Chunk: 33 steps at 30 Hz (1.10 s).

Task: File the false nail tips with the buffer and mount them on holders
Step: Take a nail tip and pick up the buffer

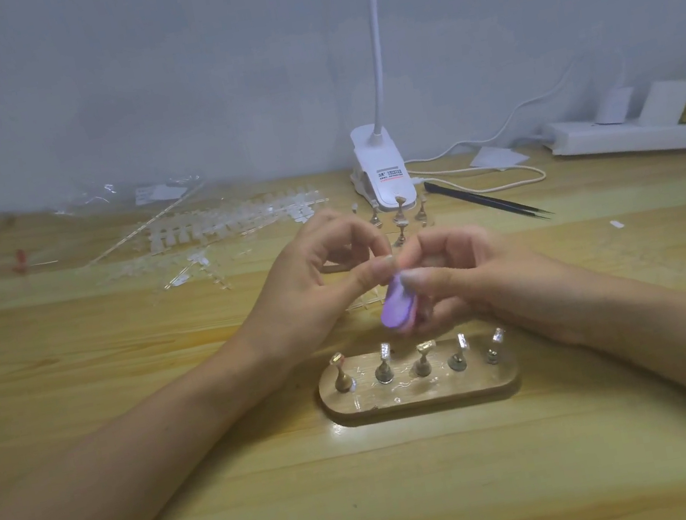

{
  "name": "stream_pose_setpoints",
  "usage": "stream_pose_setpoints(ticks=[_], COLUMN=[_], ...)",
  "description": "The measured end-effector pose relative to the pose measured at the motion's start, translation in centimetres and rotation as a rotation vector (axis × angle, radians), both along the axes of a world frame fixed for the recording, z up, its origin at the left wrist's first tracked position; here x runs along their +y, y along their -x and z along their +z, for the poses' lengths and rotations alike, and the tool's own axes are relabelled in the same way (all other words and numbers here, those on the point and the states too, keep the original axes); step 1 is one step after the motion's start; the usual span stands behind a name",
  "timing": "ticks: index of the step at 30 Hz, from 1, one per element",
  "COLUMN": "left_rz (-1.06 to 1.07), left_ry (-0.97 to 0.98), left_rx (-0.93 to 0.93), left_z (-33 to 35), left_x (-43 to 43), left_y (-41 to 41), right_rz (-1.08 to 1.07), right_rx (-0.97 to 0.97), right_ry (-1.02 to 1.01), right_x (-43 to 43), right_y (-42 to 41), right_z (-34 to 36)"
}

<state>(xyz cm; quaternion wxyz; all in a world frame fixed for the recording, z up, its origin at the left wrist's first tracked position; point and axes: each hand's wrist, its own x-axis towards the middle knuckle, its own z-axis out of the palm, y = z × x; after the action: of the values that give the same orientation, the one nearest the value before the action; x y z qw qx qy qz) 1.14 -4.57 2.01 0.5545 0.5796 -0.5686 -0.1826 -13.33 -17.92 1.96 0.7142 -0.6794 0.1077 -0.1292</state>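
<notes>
Just above the wooden stand (421, 399), mid-surface (371, 484), your hands meet fingertip to fingertip. Left hand (326, 281): palm turned inward, fingers curled, thumb and forefinger pinched together at the top end of the buffer (396, 307). Right hand (468, 279): fingers wrapped round the purple buffer, thumb lying on its top face, lower end poking out toward the stand. Both forearms come in from the bottom corners, cut off by the frame.

Hard to read: the pinch looks to hold a clear nail tip (388, 260), but it's tiny and blurred, so I can't confirm. Your right fingers hide the buffer's far side. Five holders (422, 360) stand in a row on the stand, each topped with something clear. Loose holders (399, 218) behind your hands are partly hidden.

Room: the buffer's lower end is near the holder tops, not touching. Tip strips (234, 226) lie beyond the left hand, tweezers (486, 201) well apart from the right, lamp clip (382, 170) at the back edge.
</notes>
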Motion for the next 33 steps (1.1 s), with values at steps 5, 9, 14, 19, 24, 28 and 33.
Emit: stream_pose_setpoints(ticks=[5,9,14,19,24,28,33], left_rz=[0.006,-0.007,0.002,-0.017,-0.009,0.002,0.055], left_ry=[-0.001,0.007,0.016,0.015,0.025,0.018,0.034], left_rx=[-0.021,-0.014,-0.028,-0.016,-0.004,0.040,-0.100], left_z=[-0.17,-0.13,-0.22,-0.24,-0.21,-0.28,-0.27], left_x=[-0.06,-0.08,-0.10,0.01,0.09,-0.01,-0.12], left_y=[-0.20,-0.14,-0.23,-0.16,-0.06,-0.28,-0.36], right_rz=[-0.061,-0.109,-0.024,-0.077,-0.048,-0.057,-0.044], right_rx=[-0.005,-0.037,0.000,-0.019,-0.006,-0.030,-0.054], right_ry=[-0.084,-0.112,-0.047,-0.111,-0.057,-0.020,0.013], right_x=[-0.07,-0.15,0.10,-0.54,-0.34,-0.15,0.42], right_y=[-0.10,-0.23,-0.32,-0.22,-0.15,-0.06,-0.06], right_z=[0.07,-0.06,-0.21,0.13,0.21,0.07,-0.22])
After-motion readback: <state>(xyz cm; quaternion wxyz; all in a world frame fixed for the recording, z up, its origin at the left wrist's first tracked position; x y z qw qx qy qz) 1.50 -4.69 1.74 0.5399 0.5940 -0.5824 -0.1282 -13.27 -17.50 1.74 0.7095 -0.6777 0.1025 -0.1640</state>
